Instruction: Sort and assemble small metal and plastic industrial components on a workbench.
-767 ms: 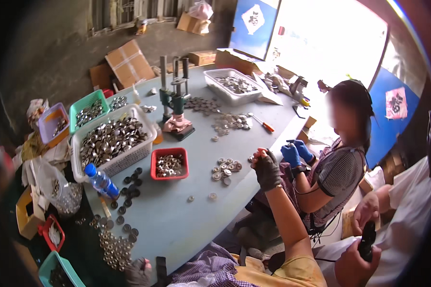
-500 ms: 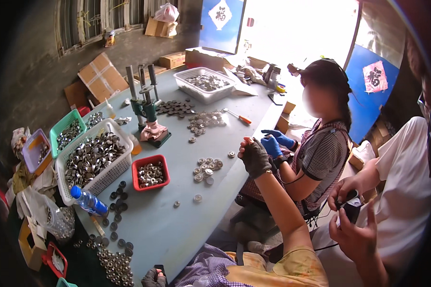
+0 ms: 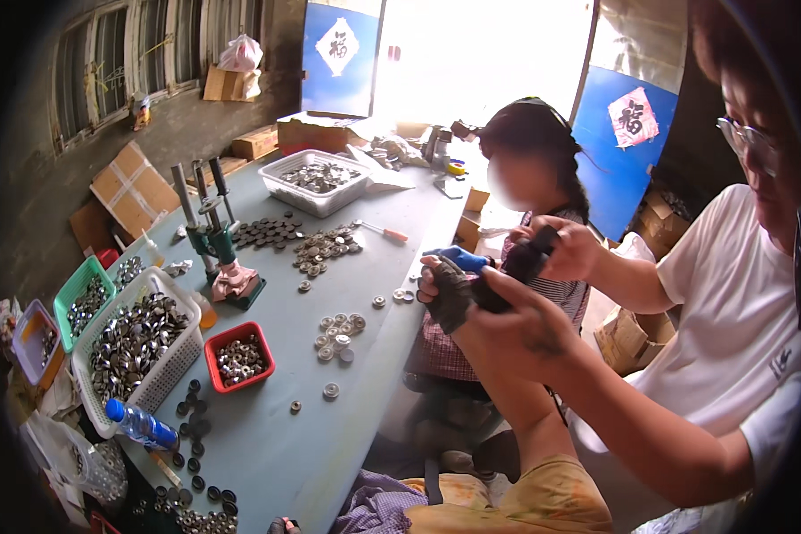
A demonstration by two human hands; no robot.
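Observation:
My right hand (image 3: 449, 295), in a dark fingerless glove, is raised over the table's right edge. Its fingers curl in closed, and no object shows in them. A co-worker in a white shirt reaches across from the right. Both of that person's hands (image 3: 532, 322) hold a black strap-like item (image 3: 527, 256) beside my right wrist; blur hides its exact kind. Only a sliver of my left hand (image 3: 283, 525) shows at the bottom edge near the table, its fingers mostly cut off. Silvery round buttons (image 3: 338, 336) lie on the table left of my right hand.
A green hand press (image 3: 222, 249) stands on the table (image 3: 303, 427). Around it are a red tray (image 3: 267, 374), a white basket (image 3: 187, 343) and a white bin (image 3: 365, 187), all with metal parts. A blue-capped bottle (image 3: 142, 425) leans nearby. Another person in blue gloves (image 3: 458, 259) sits beyond.
The white-shirted co-worker has leaned in and brought the black item to my right wrist. My view has shifted to the right, and my left hand has dropped mostly out of the picture.

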